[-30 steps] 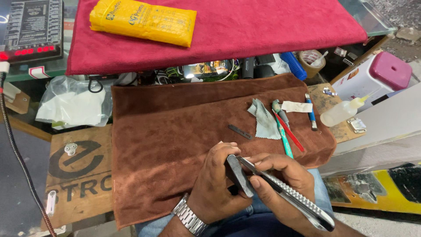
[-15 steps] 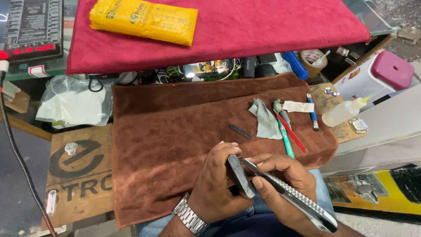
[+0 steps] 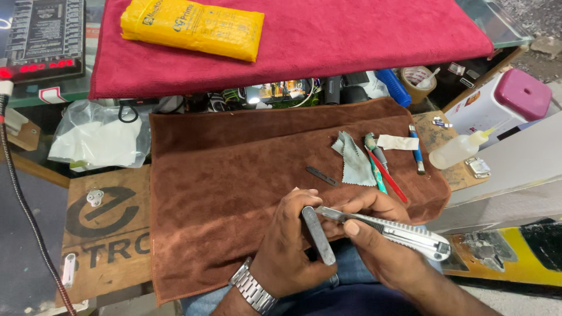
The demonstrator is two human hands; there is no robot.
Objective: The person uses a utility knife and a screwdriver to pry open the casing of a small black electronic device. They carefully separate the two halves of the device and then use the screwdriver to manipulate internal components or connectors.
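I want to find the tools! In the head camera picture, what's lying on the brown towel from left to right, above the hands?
Small dark strip → grey cloth scrap → green tool → red tool → white paper slip → blue tool.

Two hands at lower centre of the frame: the left hand (image 3: 290,246) and the right hand (image 3: 374,246). One utility knife (image 3: 404,231) and one flat dark slab (image 3: 319,235) between them. Two towels: one brown towel (image 3: 234,175) at centre, one red towel (image 3: 328,41) along the top. One yellow packet (image 3: 193,28), upper left. One grey cloth scrap (image 3: 354,161), one squeeze bottle (image 3: 456,151), one tape roll (image 3: 417,82), right of centre. One wristwatch (image 3: 253,289), bottom centre.
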